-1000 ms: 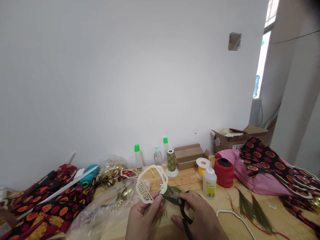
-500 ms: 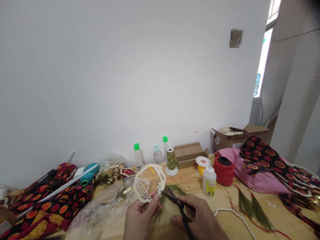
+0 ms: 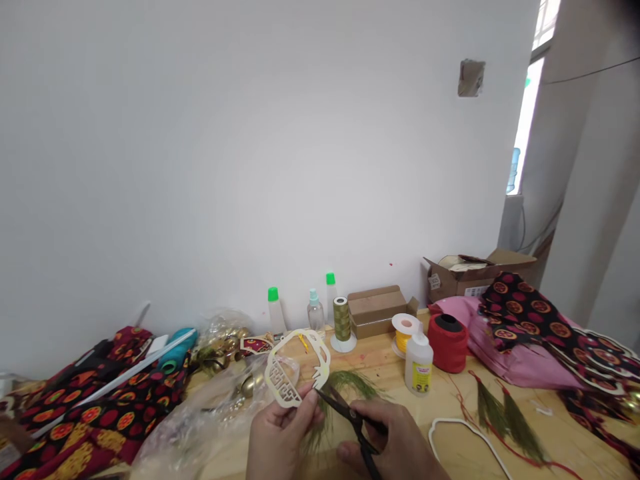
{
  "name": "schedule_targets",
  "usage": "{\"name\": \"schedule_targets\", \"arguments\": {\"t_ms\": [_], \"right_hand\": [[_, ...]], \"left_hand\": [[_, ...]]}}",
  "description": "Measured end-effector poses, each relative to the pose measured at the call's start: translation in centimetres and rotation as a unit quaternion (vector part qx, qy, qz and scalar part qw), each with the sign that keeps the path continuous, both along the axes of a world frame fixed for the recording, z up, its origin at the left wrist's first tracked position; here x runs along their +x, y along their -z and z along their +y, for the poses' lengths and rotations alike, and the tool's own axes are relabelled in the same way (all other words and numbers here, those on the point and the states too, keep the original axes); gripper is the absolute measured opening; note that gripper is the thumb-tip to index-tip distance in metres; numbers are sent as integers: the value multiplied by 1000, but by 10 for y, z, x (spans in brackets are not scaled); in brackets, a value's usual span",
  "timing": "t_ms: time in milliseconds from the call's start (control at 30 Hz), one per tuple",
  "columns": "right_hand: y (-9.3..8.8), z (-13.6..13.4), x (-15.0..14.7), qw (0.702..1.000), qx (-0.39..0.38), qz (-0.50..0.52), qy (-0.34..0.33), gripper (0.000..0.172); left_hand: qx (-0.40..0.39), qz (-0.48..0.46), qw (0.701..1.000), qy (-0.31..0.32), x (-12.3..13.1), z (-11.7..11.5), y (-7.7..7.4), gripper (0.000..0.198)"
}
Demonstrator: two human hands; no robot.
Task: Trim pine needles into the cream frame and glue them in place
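Note:
My left hand (image 3: 284, 427) pinches the lower edge of a pale openwork frame (image 3: 274, 363), a rounded cut-out with a lattice pattern at its lower left. Black-handled scissors (image 3: 354, 417) are gripped in my right hand (image 3: 397, 443), the blades pointing up and left. Their tips reach the frame's edge close to my left fingertips; whether they touch it I cannot tell. Loose green threads (image 3: 357, 385) lie on the table behind and under the scissors.
Green-capped bottles (image 3: 274, 310), an olive thread cone (image 3: 342, 320), an open cardboard box (image 3: 377, 313), a glue bottle (image 3: 419, 363) and a red thread spool (image 3: 447, 343) line the back. Patterned fabric (image 3: 120, 407) and a plastic bag (image 3: 200, 413) lie left; green tassels (image 3: 515, 420) right.
The scissors and my right hand have shifted slightly left and down, with the blade tips nearer my left fingertips. The frame has barely moved.

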State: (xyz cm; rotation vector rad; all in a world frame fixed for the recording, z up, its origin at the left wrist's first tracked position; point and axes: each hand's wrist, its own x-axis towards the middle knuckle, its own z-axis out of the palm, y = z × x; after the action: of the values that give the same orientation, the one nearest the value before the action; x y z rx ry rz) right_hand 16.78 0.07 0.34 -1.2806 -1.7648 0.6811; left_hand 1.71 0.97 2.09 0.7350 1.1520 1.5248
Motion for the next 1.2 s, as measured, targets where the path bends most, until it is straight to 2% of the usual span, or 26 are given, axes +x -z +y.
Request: {"name": "schedule_targets", "arguments": {"t_ms": [133, 333, 500, 733, 867, 1033, 1200], "right_hand": [[1, 3, 3, 998, -22, 52, 7, 19], [2, 3, 3, 997, -38, 60, 6, 16], [0, 3, 3, 999, -39, 22, -19, 11], [2, 6, 7, 998, -59, -19, 12, 16], [3, 7, 11, 998, -45, 23, 43, 22], [6, 5, 9, 999, -30, 9, 32, 23], [3, 6, 9, 996, -22, 75, 37, 24]], "left_hand": [[-13, -4, 1000, -1, -1, 1, 2, 26], [-6, -2, 1000, -6, 0, 0, -2, 28], [-10, -1, 1000, -15, -1, 1, -1, 28], [-21, -18, 999, -30, 3, -2, -5, 28], [-13, -13, 999, -34, 3, -1, -6, 26], [-18, -11, 999, -43, 2, -1, -7, 30], [-19, -6, 999, -49, 2, -1, -4, 28]]}}
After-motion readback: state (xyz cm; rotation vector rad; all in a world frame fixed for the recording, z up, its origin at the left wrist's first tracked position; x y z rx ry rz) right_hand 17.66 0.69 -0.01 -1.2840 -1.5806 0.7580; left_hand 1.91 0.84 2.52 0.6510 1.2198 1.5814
